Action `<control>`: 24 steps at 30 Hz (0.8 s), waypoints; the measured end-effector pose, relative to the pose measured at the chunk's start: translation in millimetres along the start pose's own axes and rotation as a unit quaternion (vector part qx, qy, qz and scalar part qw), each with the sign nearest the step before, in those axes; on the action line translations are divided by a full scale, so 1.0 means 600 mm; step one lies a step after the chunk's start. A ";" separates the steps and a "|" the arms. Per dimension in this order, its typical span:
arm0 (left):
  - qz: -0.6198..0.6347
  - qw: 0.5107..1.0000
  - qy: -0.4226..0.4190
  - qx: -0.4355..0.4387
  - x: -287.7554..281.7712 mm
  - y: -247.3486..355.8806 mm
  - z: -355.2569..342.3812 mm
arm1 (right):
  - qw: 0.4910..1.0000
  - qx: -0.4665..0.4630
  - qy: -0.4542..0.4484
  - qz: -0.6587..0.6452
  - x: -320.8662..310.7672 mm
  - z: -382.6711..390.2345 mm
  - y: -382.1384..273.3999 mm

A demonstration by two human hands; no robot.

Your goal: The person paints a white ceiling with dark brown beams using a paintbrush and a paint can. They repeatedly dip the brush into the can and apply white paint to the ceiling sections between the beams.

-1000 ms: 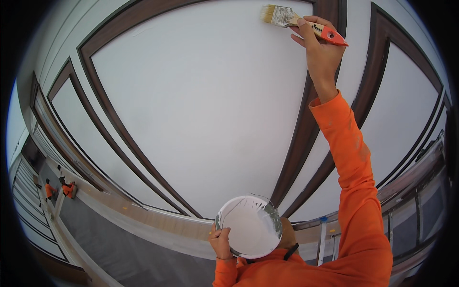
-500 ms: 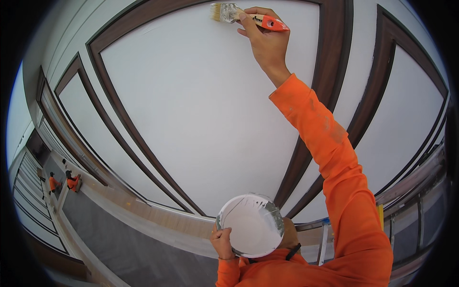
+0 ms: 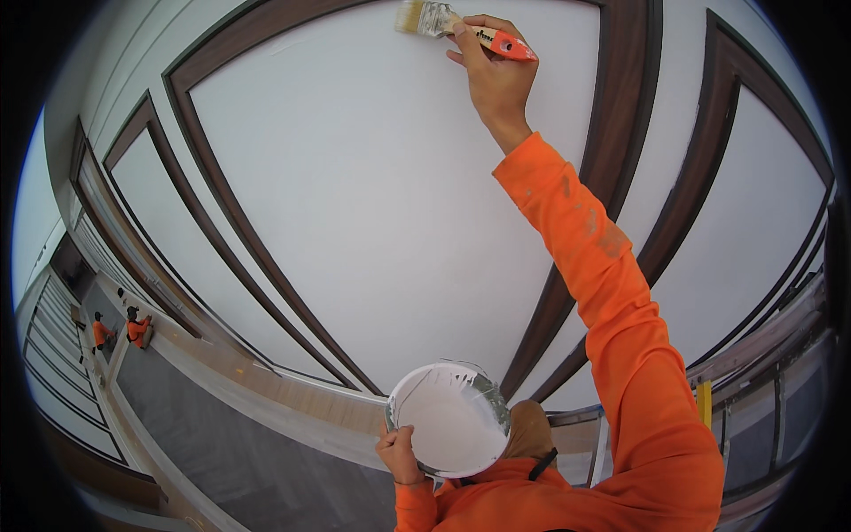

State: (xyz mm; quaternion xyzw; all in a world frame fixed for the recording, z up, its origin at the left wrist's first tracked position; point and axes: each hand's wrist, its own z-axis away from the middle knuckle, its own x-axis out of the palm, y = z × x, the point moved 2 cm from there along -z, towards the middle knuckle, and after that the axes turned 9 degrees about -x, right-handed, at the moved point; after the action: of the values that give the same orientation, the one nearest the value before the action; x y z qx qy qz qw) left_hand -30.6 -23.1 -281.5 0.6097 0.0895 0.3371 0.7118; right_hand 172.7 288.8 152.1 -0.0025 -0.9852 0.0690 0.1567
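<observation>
Raised high, my right hand grips a paintbrush by its wooden, red-ended handle. Its pale bristles point left, at the white wall panel just under the top of a dark brown wooden frame. The metal band of the brush is smeared with white. Low in the view, my left hand has its fingers closed on the rim of a round bucket of white paint. Paint streaks and a thin wire handle show along the bucket's far side. Orange sleeves cover both my arms.
Narrower framed panels flank this one. At right stands a metal ladder or scaffold with a yellow part. Two people in orange, one of them a seated worker, are far off at left on the grey floor, beside a railing.
The brush and my right hand have shifted very slightly against the panel. The bucket and my left hand sit a little farther left and tilt somewhat differently.
</observation>
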 end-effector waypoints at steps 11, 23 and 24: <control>-0.015 1.000 -0.006 0.016 0.005 0.006 -0.007 | 1.000 -0.002 0.019 -0.006 -0.014 -0.002 -0.004; 0.001 1.000 -0.017 0.001 0.014 0.020 -0.012 | 0.999 -0.013 0.049 -0.016 -0.025 -0.017 -0.010; -0.001 1.000 -0.019 0.001 0.014 0.020 -0.012 | 0.998 -0.013 0.060 -0.028 -0.027 -0.017 -0.011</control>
State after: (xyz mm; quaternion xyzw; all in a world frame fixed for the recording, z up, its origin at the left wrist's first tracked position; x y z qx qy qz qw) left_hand -32.8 -11.9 -269.9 0.6166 0.0771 0.3251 0.7129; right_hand 191.6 283.2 157.8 0.0187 -0.9746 0.0513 0.2173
